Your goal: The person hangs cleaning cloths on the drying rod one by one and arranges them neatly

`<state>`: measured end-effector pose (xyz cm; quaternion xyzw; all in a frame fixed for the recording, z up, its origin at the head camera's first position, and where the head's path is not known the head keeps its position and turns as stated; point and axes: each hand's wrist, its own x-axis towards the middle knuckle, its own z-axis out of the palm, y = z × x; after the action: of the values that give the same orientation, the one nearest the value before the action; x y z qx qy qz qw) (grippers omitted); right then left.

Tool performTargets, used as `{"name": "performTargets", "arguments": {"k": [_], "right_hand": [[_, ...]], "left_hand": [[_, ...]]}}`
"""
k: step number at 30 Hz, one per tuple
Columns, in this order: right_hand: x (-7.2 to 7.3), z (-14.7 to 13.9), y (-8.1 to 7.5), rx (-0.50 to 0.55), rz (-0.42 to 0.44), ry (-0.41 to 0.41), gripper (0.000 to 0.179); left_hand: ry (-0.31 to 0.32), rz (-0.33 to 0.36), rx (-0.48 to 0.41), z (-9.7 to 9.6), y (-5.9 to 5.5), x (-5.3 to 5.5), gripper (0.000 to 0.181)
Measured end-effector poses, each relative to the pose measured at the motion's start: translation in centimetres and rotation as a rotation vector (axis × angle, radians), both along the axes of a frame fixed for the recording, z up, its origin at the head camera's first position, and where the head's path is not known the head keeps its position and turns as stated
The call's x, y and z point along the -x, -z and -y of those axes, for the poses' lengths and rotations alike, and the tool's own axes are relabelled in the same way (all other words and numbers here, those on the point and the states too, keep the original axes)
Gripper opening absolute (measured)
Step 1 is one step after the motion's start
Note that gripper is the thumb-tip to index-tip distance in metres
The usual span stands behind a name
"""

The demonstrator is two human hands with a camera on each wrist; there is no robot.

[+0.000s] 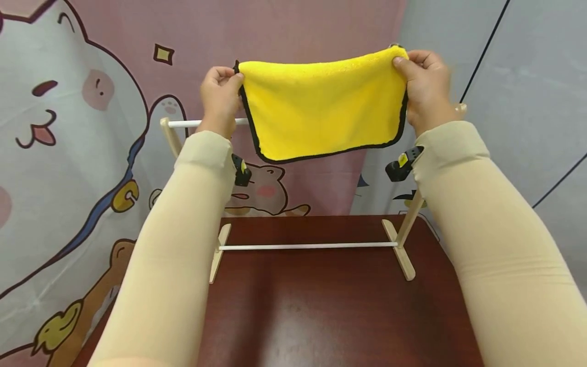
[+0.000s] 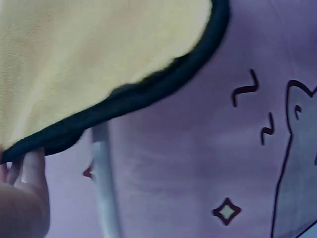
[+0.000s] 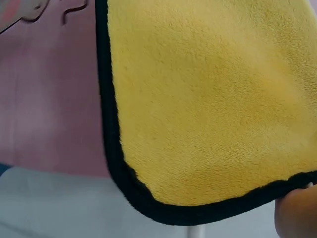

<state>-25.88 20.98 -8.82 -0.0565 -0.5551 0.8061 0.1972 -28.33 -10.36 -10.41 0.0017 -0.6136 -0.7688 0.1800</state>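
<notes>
A yellow towel [image 1: 321,107] with black edging hangs spread between both hands, its top edge folded over. My left hand [image 1: 221,97] pinches its upper left corner between thumb and fingers. At the upper right corner, my right hand [image 1: 426,84] grips the cloth, thumb in front. Behind the towel stands a wooden rack with a white top bar [image 1: 183,124], mostly hidden by cloth and hands. In the left wrist view the towel [image 2: 99,59] fills the upper left above the hand [image 2: 25,203]. The right wrist view shows the fleecy towel [image 3: 208,114] up close, with part of the hand [image 3: 297,213].
The rack's feet [image 1: 399,250] stand on a dark brown table [image 1: 298,316], joined by a low white bar [image 1: 307,246]. A pink and white cartoon curtain [image 1: 293,30] hangs behind and along the left. Black wrist cameras [image 1: 398,171] sit below both hands.
</notes>
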Motion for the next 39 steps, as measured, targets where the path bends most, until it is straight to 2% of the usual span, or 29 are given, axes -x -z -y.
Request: {"name": "performTargets", "arguments": {"k": [5,8,12,15,20,26,30,33,36,39], "right_hand": [[0.2,0.0,1.9,-0.224,0.153,0.039,0.023],[0.4,0.1,2.9,-0.343,0.209,0.055,0.022],[0.4,0.0,3.9,-0.463,0.234,0.059,0.019],[0.2,0.0,4.4,-0.517,0.232,0.054,0.018],[-0.1,-0.3,5.4,-0.547,0.229,0.040,0.017],[-0.4,-0.7,6.9,-0.515,0.212,0.027,0.020],[-0.3,-1.1,7.9,-0.474,0.209,0.034,0.028],[-0.3,-1.4,8.9,-0.445,0.215,0.008,0.031],[-0.5,-1.9,10.0,-0.470,0.220,-0.040,0.026],[-0.8,-2.4,10.8,-0.504,0.208,-0.090,0.020]], "left_hand": [[-0.040,0.146,0.142,0.2,1.4,0.5,0.008],[-0.050,0.206,0.232,0.4,1.9,0.6,0.008],[-0.053,0.255,0.352,0.7,2.5,0.4,0.008],[-0.060,0.260,0.419,0.8,2.8,0.1,0.008],[-0.062,0.239,0.459,1.0,3.5,-0.4,0.009],[-0.070,0.217,0.473,0.9,5.0,-0.7,0.016],[-0.051,0.185,0.401,0.9,6.6,-0.7,0.015],[-0.018,0.161,0.345,1.1,8.0,-0.6,0.019],[0.029,0.164,0.351,1.4,9.6,-0.6,0.025],[0.081,0.187,0.400,1.7,11.0,-0.7,0.028]]}}
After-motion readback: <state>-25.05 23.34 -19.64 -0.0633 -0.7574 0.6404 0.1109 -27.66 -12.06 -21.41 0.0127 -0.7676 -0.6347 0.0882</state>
